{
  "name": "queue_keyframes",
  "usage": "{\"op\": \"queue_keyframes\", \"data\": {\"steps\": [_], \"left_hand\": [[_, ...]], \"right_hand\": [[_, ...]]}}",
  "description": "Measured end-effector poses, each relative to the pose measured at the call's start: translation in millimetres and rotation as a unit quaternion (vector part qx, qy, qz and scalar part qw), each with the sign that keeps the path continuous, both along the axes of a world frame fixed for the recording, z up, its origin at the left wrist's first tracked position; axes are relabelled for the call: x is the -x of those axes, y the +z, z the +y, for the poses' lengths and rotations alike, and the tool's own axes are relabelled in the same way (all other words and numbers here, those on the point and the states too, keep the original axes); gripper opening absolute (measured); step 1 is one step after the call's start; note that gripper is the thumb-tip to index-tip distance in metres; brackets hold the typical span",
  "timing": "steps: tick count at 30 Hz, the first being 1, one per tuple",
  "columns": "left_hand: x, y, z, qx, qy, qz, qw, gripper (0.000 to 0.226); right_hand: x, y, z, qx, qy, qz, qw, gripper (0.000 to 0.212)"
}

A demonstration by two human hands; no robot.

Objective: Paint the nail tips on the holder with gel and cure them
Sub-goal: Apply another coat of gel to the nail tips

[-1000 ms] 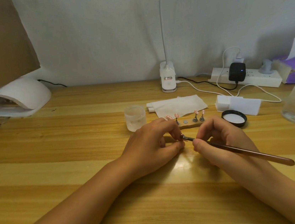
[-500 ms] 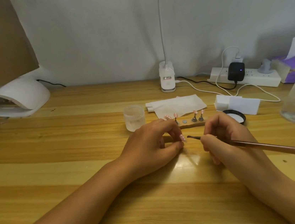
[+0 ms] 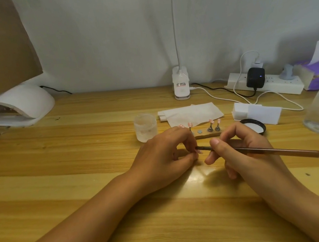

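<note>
The brush (image 3: 258, 151) is back at the nail tip (image 3: 198, 151) pinched in the left hand (image 3: 163, 156); the right hand (image 3: 244, 146) grips its handle.

Wooden table (image 3: 60, 173) and the items upon it.
Upper left: curing lamp (image 3: 26, 103); centre: frosted jar (image 3: 145, 127), tissue (image 3: 192, 113), nail-tip holder (image 3: 206, 135), black lid (image 3: 256, 127), foam blocks (image 3: 262, 111); upper right: power strip (image 3: 283, 85).

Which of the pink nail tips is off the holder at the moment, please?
The nail tip pinched in the left hand, next to the bristle end of the brush; the others stand on stems on the wooden holder behind.
</note>
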State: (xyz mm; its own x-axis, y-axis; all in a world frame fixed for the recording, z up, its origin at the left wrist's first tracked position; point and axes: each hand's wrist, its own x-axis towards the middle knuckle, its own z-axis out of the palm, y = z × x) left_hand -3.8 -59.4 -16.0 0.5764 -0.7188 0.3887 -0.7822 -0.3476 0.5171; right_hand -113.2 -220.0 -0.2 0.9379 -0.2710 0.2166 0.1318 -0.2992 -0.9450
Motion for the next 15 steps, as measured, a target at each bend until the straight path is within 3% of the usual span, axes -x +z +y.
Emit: {"op": "queue_keyframes", "data": {"steps": [6,15], "left_hand": [[-1.1,-0.5,0.1,0.001,-0.004,0.003,1.000,0.013],[-0.9,-0.1,-0.4,0.009,-0.005,0.010,1.000,0.015]], "right_hand": [[-2.5,-4.5,-2.8,0.027,-0.009,0.014,0.999,0.013],[-2.7,-5.4,-4.8,0.019,-0.028,0.006,0.999,0.010]]}}
